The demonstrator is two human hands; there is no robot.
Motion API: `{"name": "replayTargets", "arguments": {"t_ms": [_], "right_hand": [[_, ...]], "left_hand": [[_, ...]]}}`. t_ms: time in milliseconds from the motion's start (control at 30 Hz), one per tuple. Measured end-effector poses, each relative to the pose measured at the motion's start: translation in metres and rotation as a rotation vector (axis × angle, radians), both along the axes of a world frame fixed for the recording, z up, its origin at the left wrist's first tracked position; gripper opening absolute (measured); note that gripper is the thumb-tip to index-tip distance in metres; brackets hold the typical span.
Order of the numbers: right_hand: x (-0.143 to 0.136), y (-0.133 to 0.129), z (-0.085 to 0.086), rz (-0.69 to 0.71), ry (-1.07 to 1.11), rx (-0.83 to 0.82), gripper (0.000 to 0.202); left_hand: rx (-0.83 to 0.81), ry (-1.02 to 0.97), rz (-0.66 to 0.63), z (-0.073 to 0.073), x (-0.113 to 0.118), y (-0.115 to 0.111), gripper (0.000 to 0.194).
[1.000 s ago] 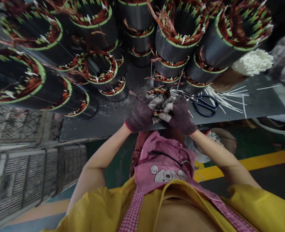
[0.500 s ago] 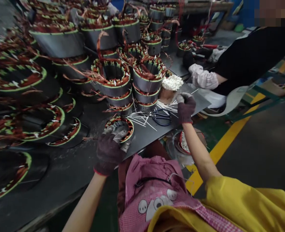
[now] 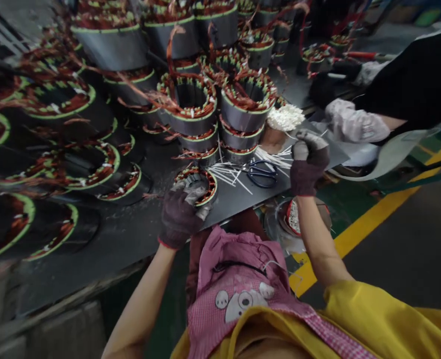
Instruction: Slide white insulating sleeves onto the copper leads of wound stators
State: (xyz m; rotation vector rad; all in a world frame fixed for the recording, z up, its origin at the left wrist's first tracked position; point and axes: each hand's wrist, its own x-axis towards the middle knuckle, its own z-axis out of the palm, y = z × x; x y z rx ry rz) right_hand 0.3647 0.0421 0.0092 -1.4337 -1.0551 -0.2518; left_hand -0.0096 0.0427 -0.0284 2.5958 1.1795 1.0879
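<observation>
My left hand (image 3: 183,212), in a dark glove with grey fingertips, grips the near rim of a small motor stator (image 3: 213,192). The stator stands on the dark table, its copper windings and green edging showing. My right hand (image 3: 309,162), gloved alike, is raised over the table's right edge with fingers curled together. A thin white strip shows by its fingertips, but I cannot make out what they hold. Just left of it stands a brown pot (image 3: 273,139) packed with white sticks (image 3: 285,117). Loose white sticks (image 3: 229,175) and dark-handled scissors (image 3: 262,174) lie between my hands.
Stacked stators (image 3: 190,117) with copper leads crowd the back, and more rings (image 3: 89,164) fill the left. At right, a co-worker's sleeve cuff (image 3: 357,122) and dark-gloved hand are near the table. Below its edge sits a container (image 3: 293,219) of white pieces.
The camera view has turned left, so the scene sits further right. My right hand has drawn slightly away from the pot, fingers curled. My left hand stays on the stator.
</observation>
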Motion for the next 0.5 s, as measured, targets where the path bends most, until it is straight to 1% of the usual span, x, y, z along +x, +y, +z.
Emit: {"name": "replayTargets", "arguments": {"t_ms": [33, 67, 133, 200, 233, 267, 300, 333, 433, 500], "right_hand": [[-0.015, -0.016, 0.005, 0.124, -0.045, -0.004, 0.033], [-0.031, -0.033, 0.011, 0.289, -0.076, -0.031, 0.028], [-0.058, -0.062, 0.020, 0.683, -0.090, -0.162, 0.019], [-0.076, -0.083, 0.022, 1.040, -0.067, -0.275, 0.014], [-0.081, -0.090, 0.020, 1.172, -0.042, -0.320, 0.013], [-0.085, -0.096, 0.016, 1.264, -0.005, -0.355, 0.012], [-0.086, -0.100, 0.012, 1.323, 0.034, -0.393, 0.011], [-0.086, -0.104, 0.007, 1.354, 0.073, -0.430, 0.010], [-0.082, -0.113, -0.005, 1.366, 0.157, -0.526, 0.010], [-0.078, -0.118, -0.009, 1.348, 0.187, -0.573, 0.011]], "left_hand": [[-0.048, -0.003, 0.020, 0.002, 0.003, -0.003, 0.041], [-0.085, -0.006, 0.042, 0.003, 0.006, -0.005, 0.043], [-0.112, -0.017, 0.082, 0.004, 0.011, -0.010, 0.049], [-0.082, -0.018, 0.117, 0.003, 0.015, -0.014, 0.053], [-0.059, -0.010, 0.131, 0.002, 0.016, -0.016, 0.053], [-0.037, -0.001, 0.148, 0.001, 0.018, -0.018, 0.052], [-0.021, 0.011, 0.163, 0.000, 0.018, -0.019, 0.051], [-0.010, 0.021, 0.174, -0.001, 0.019, -0.021, 0.050], [0.037, 0.042, 0.189, -0.003, 0.020, -0.022, 0.048], [0.070, 0.050, 0.190, -0.004, 0.020, -0.022, 0.050]]}}
